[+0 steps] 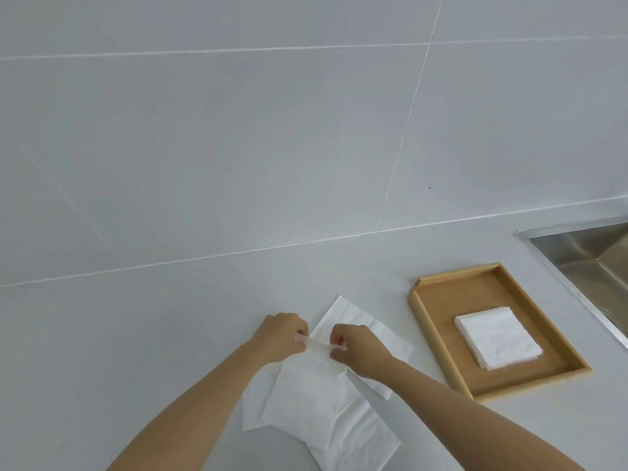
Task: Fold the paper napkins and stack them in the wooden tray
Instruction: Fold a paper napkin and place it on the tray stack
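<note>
My left hand (282,334) and right hand (356,348) both pinch a napkin's (306,396) far edge, mid-fold; next I think I flatten it and carry it to the tray (438,338) by the counter's (170,334) right edge.

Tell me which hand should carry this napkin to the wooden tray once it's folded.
Right, probably. The wooden tray with its folded stack lies on the right hand's side. The left hand would have to cross over. Both now pinch the napkin's raised edge.
</note>
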Available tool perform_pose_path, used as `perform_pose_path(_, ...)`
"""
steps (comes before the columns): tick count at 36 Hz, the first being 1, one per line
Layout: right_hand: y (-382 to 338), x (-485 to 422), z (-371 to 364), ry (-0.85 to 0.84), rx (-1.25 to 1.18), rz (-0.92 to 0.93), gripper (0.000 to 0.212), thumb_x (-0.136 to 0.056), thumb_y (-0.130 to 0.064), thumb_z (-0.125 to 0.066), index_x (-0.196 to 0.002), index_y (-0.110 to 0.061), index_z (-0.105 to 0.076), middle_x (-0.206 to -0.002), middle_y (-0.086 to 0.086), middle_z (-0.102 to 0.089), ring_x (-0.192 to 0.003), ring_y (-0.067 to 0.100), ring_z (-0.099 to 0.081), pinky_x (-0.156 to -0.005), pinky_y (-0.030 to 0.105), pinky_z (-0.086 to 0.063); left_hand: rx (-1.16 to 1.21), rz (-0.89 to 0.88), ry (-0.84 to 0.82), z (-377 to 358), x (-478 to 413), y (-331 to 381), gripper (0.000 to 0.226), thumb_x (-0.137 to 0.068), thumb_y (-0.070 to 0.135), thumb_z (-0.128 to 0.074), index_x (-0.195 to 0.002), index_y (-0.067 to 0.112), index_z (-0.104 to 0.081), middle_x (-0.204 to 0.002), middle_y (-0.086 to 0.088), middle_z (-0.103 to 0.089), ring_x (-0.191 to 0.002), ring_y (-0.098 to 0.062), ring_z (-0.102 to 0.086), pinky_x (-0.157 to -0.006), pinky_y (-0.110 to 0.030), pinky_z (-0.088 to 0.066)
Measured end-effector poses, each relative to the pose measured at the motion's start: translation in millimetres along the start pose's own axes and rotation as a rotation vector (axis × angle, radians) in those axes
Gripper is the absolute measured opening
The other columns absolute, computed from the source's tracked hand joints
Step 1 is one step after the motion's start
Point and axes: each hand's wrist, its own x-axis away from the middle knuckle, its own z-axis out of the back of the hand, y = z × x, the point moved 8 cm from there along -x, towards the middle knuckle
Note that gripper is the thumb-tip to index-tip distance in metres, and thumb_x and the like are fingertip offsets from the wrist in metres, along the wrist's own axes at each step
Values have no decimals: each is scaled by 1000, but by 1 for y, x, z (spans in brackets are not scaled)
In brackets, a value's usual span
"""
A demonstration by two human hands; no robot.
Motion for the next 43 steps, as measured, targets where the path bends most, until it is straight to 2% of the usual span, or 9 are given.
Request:
perform_pose_path(9,-14,30,-23,-93,-50,116,38,-82,-11,-59,-59,-34,-38,-77,-4,-51,-78,16,-50,-71,26,-41,56,-51,-76,-9,50,-2,16,-82,15,-56,-95,8,-64,-81,10,-48,-82,-12,-46,-61,-17,-33)
perform_pose_path(12,-17,42,-39,-236,-79,128,16,-84,-23,-63,-71,-22,-54,-76,-9,-54,-80,13,-53,-77,26,-46,64,-50,-171,-25,62,-7,17,-78,19,-64,-93,11,-66,-75,13,-46,-81,-11,-48,-60,-15,-33)
perform_pose_path(14,-17,48,-46,-305,-63,119,21,-87,-34,-59,-86,-13,-63,-85,-6,-57,-82,10,-52,-81,26,-45,81,-24,-270,-34,68,-13,23,-74,22,-69,-95,11,-67,-77,13,-45,-83,-10,-47,-62,-15,-35)
perform_pose_path(18,-5,43,-43,-280,-48,58,31,-91,-40,-50,-65,-23,-52,-72,-8,-52,-77,13,-47,-73,22,-36,90,40,-398,-39,68,-25,37,-73,23,-74,-106,11,-65,-83,12,-47,-88,-10,-46,-61,-11,-34)
perform_pose_path(21,8,32,-33,-174,-76,-18,25,-89,-34,-56,-104,-13,-60,-99,3,-59,-91,12,-48,-80,22,-37,144,88,-279,-30,55,-32,42,-74,19,-73,-113,10,-60,-99,4,-49,-90,-12,-46,-64,-12,-36)
perform_pose_path(24,18,23,-28,-66,-70,-64,36,-85,-26,-62,-117,-12,-52,-99,-1,-50,-90,13,-47,-78,22,-37,188,118,-129,-23,42,-32,47,-76,18,-72,-119,13,-54,-109,-3,-50,-99,-19,-50,-81,-24,-41)
perform_pose_path(27,25,17,-34,-46,-76,-123,34,-81,-22,-66,-111,-14,-52,-96,-2,-50,-87,13,-48,-75,24,-38,108,103,-107,-29,35,-24,47,-78,20,-70,-122,16,-52,-125,-8,-47,-116,-23,-49,-94,-33,-42)
perform_pose_path(31,29,14,-52,-74,-22,-155,31,-76,-22,-71,-90,-22,-43,-95,-1,-50,-87,15,-47,-75,25,-40,-61,71,-143,-44,27,-14,47,-76,22,-70,-119,17,-52,-126,-9,-44,-120,-23,-42,-92,-33,-41)
perform_pose_path(43,25,16,-62,-78,23,-124,26,-81,-12,-62,-67,-22,-43,-90,-1,-48,-89,13,-41,-73,23,-37,-96,57,-103,-46,25,-11,13,-76,15,-69,-81,17,-57,-84,4,-36,-102,-22,-45,-68,-23,-34)
